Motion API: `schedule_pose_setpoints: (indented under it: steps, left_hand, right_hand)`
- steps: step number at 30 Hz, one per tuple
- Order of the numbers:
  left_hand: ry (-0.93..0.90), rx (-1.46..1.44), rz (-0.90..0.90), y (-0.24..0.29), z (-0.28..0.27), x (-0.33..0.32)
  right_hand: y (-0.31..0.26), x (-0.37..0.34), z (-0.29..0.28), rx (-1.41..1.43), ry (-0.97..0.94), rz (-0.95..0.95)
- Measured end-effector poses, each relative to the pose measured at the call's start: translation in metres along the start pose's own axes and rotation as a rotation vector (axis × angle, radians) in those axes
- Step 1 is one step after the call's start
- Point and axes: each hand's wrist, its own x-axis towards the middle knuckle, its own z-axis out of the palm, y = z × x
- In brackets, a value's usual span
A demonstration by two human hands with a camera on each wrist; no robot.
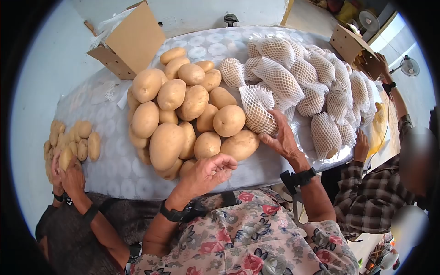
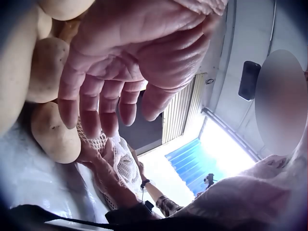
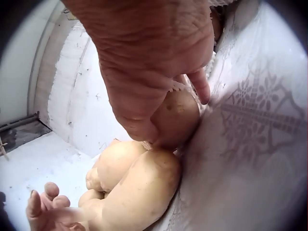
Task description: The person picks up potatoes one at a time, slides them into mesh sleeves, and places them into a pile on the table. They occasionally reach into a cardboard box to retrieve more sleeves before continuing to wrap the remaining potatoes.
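My right hand (image 1: pixel 286 142) grips a potato in a white foam net sleeve (image 1: pixel 257 107) beside the bare potatoes. In the right wrist view, thumb and fingers lie around this potato (image 3: pixel 179 118), whose bare end pokes out of the net, low over the tablecloth. Loosely bent and holding nothing, my left hand (image 1: pixel 201 176) hovers at the near edge of the heap of bare potatoes (image 1: pixel 167 144). The left wrist view shows its palm (image 2: pixel 139 53) with the fingers hanging relaxed. Many netted potatoes (image 1: pixel 279 82) are piled to the right of the heap.
A cardboard box (image 1: pixel 137 41) stands at the back left, another box (image 1: pixel 353 48) at the back right. On the left, another person's hands (image 1: pixel 68 176) hold a potato by a smaller pile (image 1: pixel 82 133). At right, a person in a checked shirt (image 1: pixel 376 197) reaches to the far box.
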Motion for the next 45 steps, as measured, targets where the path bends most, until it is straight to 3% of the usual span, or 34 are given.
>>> schedule_pose_setpoints:
  steps: [2,6,9,15,22,23,26,34,37,40,45]
  left_hand:
    - [0.016,0.006,-0.002,-0.003,-0.002,0.0]
    - [0.057,-0.039,0.025,-0.012,-0.001,0.002]
    - [0.058,-0.073,0.022,-0.014,-0.001,0.001]
    - [0.073,-0.073,-0.006,-0.015,-0.003,-0.002]
    - [0.03,-0.045,0.041,-0.016,-0.001,0.002]
    - [0.026,-0.03,0.031,-0.016,-0.001,0.004]
    - [-0.007,0.0,0.001,-0.012,0.003,0.006]
    - [-0.188,0.044,0.005,0.008,0.036,0.038]
    - [-0.137,0.093,0.141,0.007,0.054,0.055]
    - [-0.103,0.014,0.121,-0.008,0.071,0.079]
    - [-0.071,0.131,0.14,-0.04,0.1,0.12]
  right_hand:
    - [-0.014,0.0,0.003,0.286,0.009,0.206]
    - [-0.015,0.009,0.008,0.063,0.067,0.149]
    - [-0.019,0.018,0.008,0.026,0.03,0.251]
    - [-0.022,-0.004,-0.017,0.334,0.05,0.388]
    - [0.003,-0.055,-0.051,0.608,0.274,0.512]
    - [0.014,-0.063,-0.05,0.295,0.279,0.495]
    - [-0.002,-0.069,-0.056,-0.029,0.199,0.526]
    - [0.012,-0.081,-0.049,-0.035,0.308,0.491]
    - [0.021,-0.085,-0.05,0.009,0.269,0.543]
    - [0.027,-0.094,-0.051,0.002,0.279,0.538]
    - [0.023,-0.109,-0.055,-0.152,0.361,0.409]
